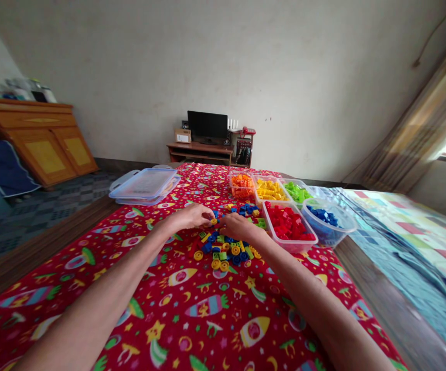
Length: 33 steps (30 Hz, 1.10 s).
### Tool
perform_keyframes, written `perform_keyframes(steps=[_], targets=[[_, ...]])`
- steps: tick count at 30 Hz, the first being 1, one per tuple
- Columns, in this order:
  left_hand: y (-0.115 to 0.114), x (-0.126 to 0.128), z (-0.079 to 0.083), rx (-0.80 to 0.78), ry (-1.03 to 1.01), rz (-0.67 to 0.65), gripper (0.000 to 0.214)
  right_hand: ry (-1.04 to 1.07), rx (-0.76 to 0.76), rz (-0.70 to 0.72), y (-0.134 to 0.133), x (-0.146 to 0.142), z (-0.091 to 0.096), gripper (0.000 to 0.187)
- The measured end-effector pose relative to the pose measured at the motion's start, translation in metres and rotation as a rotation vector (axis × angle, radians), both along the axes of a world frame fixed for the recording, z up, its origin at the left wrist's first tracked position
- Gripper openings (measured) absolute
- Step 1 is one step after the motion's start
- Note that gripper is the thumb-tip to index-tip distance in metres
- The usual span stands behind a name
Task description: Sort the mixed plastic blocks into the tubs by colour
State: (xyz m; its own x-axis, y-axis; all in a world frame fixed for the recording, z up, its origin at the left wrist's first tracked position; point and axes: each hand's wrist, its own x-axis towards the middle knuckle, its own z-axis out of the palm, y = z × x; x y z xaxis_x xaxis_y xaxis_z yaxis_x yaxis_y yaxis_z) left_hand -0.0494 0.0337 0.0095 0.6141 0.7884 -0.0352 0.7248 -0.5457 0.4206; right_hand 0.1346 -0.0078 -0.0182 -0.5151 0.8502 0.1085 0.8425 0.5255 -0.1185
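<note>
My left hand (pixel 195 215) pinches a small yellow toy brick (pixel 213 221) between thumb and fingers, just above the back of a loose pile. A bit of blue shows beside that brick. Close by on the right, my right hand (pixel 237 226) has its fingers bent together, and whatever they may hold is hidden. Under and in front of both hands lies the pile of building bricks (pixel 223 242) in blue, yellow and green, with several round yellow wheel-like pieces (pixel 216 264) at its near edge.
Sorted bricks fill plastic containers on the right: an orange one (pixel 242 185), a yellow one (pixel 271 189), a green one (pixel 297 192), a red one (pixel 290 222) and a round blue one (pixel 325 219). Stacked lids (pixel 146 184) lie at left on the red patterned cloth (pixel 184 314).
</note>
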Motion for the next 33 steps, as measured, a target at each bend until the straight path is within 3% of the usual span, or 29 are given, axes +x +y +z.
perform_keyframes(steps=[5,9,13,16,25,29,33], targets=[[-0.002,0.001,0.000,0.016,-0.030,0.010,0.023,0.051,-0.006,-0.045,-0.001,-0.003,0.003,0.020],[0.000,0.000,0.000,-0.029,-0.117,0.033,0.031,0.496,-0.026,-0.241,0.004,-0.006,0.007,0.011],[0.002,0.000,0.003,0.000,-0.210,0.039,0.035,1.226,-0.394,-0.353,0.007,-0.014,0.010,0.016],[-0.001,0.004,0.008,0.114,-0.214,0.067,0.029,1.555,-0.671,-0.373,0.005,-0.021,0.010,0.016],[-0.013,0.024,0.010,0.235,-0.290,0.078,0.020,1.855,-1.032,-0.374,0.002,-0.022,0.009,0.028],[-0.015,0.022,0.019,0.360,-0.343,0.077,0.026,1.864,-0.998,-0.342,0.002,-0.017,0.010,0.021],[-0.008,0.012,0.019,0.524,-0.307,0.080,0.029,1.724,-0.910,-0.276,0.000,-0.012,0.014,0.015]])
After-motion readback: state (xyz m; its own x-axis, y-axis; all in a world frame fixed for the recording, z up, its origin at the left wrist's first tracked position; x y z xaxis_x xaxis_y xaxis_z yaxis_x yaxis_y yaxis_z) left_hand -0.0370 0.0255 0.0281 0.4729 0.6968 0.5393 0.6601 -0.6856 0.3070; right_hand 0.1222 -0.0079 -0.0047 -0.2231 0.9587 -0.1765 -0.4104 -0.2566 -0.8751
